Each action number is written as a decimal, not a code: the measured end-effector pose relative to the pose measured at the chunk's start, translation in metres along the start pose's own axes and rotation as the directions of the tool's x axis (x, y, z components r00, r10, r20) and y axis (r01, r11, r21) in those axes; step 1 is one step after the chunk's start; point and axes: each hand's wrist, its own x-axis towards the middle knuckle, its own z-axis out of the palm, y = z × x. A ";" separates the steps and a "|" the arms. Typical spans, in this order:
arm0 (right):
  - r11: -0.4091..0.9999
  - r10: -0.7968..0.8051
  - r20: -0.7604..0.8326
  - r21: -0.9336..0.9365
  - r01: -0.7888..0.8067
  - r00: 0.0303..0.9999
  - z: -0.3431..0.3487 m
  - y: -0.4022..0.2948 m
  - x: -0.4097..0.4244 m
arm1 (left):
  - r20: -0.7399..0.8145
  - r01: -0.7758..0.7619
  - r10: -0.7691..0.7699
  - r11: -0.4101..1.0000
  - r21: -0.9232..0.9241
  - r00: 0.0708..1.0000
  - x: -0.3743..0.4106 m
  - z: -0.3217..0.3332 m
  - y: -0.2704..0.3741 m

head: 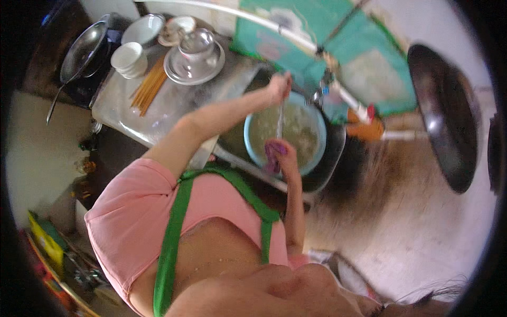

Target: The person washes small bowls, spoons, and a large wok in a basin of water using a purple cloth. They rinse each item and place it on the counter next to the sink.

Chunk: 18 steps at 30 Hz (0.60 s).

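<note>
My left hand (280,87) reaches across to the far side of a light blue basin (247,138) and grips one end of a long metal utensil (280,121). The utensil spans the basin above cloudy, greyish-green water (301,126) with foam. At the near side my right hand (287,158) is closed on a purple cloth (273,156), which lies at the utensil's other end. What kind of end the utensil has is hidden by the cloth and blur. The basin sits in a dark sink (336,154).
On the metal counter (222,95) at left are chopsticks (149,87), stacked white bowls (130,59), a plate (214,71) under a metal bowl (197,39), and another bowl (142,29). A wok (85,51) with a ladle stands far left. A faucet (317,98) borders the basin; a large wok (443,119) hangs right.
</note>
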 end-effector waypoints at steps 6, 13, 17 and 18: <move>0.984 0.119 0.174 0.111 -0.139 0.978 -0.001 -0.012 -0.005 | 0.198 0.022 -0.025 1.000 0.020 0.980 0.001 0.017 0.022; 0.983 -0.110 0.490 -0.072 0.166 0.865 0.015 0.017 0.043 | 0.280 0.109 -0.215 0.931 0.349 0.936 0.005 0.036 0.001; 0.993 -0.019 0.450 -0.097 0.070 0.893 -0.001 0.023 0.059 | 0.402 -0.011 -0.397 0.700 0.714 0.825 -0.008 0.027 -0.026; 0.999 0.015 0.374 -0.040 0.000 0.927 -0.014 0.021 0.053 | 0.401 -0.035 -0.376 0.691 0.722 0.835 -0.009 0.021 -0.031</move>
